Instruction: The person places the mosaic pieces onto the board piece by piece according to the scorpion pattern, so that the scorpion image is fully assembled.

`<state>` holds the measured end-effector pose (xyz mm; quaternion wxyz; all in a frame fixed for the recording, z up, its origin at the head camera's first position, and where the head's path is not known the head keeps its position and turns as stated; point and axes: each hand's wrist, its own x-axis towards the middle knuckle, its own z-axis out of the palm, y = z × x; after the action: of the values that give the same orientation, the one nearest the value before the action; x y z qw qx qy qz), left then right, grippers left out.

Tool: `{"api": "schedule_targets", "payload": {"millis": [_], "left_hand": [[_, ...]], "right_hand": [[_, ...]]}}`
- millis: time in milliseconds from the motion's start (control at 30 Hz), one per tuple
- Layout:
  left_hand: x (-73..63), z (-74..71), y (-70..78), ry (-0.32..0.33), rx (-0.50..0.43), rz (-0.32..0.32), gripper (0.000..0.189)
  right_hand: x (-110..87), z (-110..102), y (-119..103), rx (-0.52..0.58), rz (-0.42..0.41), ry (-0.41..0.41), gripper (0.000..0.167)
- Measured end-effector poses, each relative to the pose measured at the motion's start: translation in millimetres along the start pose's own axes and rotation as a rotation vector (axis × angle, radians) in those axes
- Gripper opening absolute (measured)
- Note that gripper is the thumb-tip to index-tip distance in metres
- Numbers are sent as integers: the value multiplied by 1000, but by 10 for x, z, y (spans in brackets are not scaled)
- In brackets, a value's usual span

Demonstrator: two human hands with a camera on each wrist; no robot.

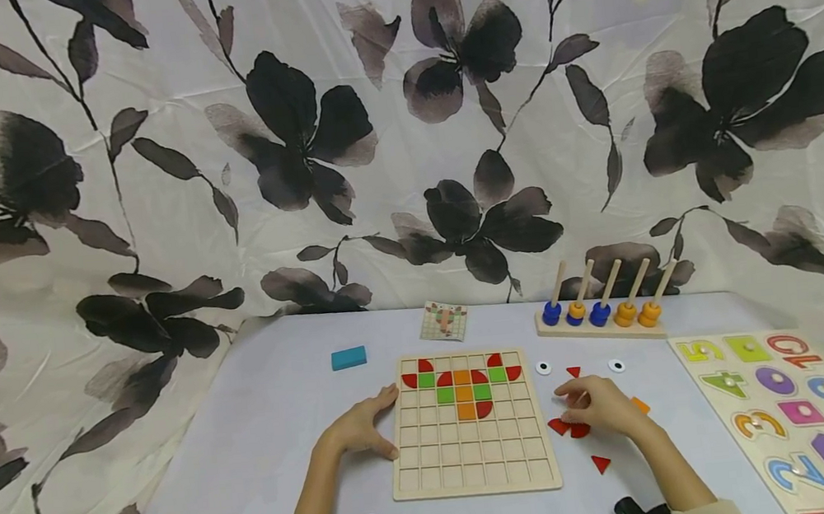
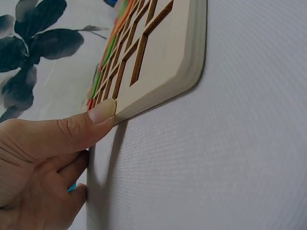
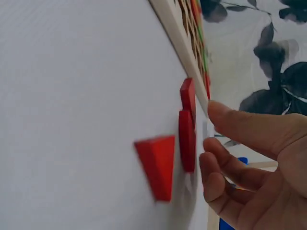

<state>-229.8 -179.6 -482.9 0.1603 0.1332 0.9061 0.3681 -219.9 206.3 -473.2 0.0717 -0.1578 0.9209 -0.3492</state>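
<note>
A wooden grid board [image 1: 476, 487] lies on the table, its upper rows partly filled with red, green and orange pieces. My left hand [image 1: 357, 429] rests against the board's left side, the thumb [image 2: 103, 111] right at the rim in the left wrist view. Just off the board's right side hovers my right hand [image 1: 599, 404], fingers loosely bent, with no piece showing between thumb and fingertips. Close beneath it are red rounded pieces [image 3: 187, 141]. A red triangle [image 1: 601, 464] lies nearer me, and another red piece [image 1: 574, 371] lies beyond the hand.
Two white discs with black centres [image 1: 543, 368] and an orange piece [image 1: 641, 405] lie around the right hand. Behind the board are a pattern card [image 1: 444, 321], a blue block [image 1: 349, 358] and a peg stand [image 1: 598, 328] with rings. A number-and-shape puzzle board [image 1: 725, 409] occupies the right side.
</note>
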Motion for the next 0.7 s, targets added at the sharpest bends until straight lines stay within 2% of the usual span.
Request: {"api": "schedule_targets", "payload": {"millis": [167,433,533,700], "left_hand": [[-10,-7,-6,4,-3,0,99],[-3,-7,-16,8,5,-1,99],[-1,-7,-9,7,-2,0,99],[-2,-4,-5,2,-11,5,99]], "right_hand": [[-54,21,27,9,2,-94,35],[11,151,-35,-1,-57,-82,21],[15,138,-67,-2,-40,-85,21],[-7,73,-128,5,60,-131,31]]}}
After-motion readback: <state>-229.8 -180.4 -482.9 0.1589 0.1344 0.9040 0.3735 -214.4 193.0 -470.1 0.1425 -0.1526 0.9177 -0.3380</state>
